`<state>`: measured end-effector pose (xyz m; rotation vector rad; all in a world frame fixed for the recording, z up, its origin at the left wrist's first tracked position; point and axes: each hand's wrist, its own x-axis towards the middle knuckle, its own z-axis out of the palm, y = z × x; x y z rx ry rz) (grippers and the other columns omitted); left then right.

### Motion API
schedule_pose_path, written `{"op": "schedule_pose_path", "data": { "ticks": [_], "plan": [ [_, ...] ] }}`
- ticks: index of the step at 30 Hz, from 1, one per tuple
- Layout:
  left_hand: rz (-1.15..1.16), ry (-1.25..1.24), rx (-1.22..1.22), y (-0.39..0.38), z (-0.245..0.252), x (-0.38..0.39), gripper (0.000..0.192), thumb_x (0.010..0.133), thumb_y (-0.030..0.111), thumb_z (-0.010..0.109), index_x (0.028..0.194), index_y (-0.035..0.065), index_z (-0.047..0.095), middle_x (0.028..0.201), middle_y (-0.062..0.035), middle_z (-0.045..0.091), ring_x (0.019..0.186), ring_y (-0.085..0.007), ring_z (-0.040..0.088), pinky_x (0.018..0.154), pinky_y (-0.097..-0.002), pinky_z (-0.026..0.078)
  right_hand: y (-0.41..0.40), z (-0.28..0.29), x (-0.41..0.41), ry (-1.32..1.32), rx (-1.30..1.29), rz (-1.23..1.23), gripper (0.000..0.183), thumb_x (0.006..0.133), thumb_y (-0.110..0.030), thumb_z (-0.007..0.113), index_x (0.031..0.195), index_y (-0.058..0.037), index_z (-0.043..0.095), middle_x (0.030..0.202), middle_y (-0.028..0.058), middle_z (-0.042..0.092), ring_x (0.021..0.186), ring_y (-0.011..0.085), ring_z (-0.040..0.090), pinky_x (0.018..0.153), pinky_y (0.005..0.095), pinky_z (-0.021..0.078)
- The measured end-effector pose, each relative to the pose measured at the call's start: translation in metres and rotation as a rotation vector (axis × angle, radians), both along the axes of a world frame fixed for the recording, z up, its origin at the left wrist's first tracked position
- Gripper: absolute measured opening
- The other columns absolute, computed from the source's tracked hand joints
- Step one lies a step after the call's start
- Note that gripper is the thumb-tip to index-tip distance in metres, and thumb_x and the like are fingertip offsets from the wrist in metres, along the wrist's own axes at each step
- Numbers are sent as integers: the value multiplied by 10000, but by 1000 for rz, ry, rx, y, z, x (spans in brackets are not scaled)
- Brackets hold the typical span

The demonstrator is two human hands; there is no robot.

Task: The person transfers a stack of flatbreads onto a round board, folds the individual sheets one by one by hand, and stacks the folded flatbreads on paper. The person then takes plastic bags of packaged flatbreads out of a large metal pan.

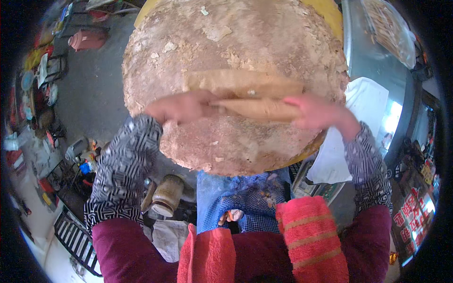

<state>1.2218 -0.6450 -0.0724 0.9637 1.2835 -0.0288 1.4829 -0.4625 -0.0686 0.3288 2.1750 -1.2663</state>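
A thin tan sheet, which looks like flatbread (pixel 244 82), lies folded in a long strip across a large round surface (pixel 240 141). That surface is brownish and crusted with pale, flaky patches. My left hand (pixel 180 106) grips the left end of the sheet's near fold, blurred by motion. At the opposite end, my right hand (pixel 315 111) holds the same fold, with fingers over its upper edge. A gap separates the near fold from the flatter strip behind it on the left side. The undersides of both hands are hidden.
Yellow material (pixel 327 17) shows beneath the round surface. To the right are a white cloth (pixel 366 95) and a clear bag of long tan pieces (pixel 389 32). A brown jar (pixel 168 192) stands low left. A pink thermos-like container (pixel 87 39) sits on the floor, far left.
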Motion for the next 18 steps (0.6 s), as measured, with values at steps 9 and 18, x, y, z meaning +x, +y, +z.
{"op": "schedule_pose_path", "data": {
  "ticks": [9,18],
  "plan": [
    [-217,1038,886,-20,-2,20,556,845,362,564,1356,198,421,1367,-85,439,1253,-270,418,1038,-502,255,30,-26,-1,-159,-62,-529,379,726,-282,706,954,-2,591,842,137,633,805,241,617,727,371,497],
    [-110,1024,910,-26,-55,23,548,942,425,382,1444,227,284,1512,-48,233,1397,-261,197,1094,-575,26,-69,-16,-35,371,868,-162,741,808,-388,620,1397,-53,322,1448,176,299,1360,330,240,1110,540,135]
  ]
}}
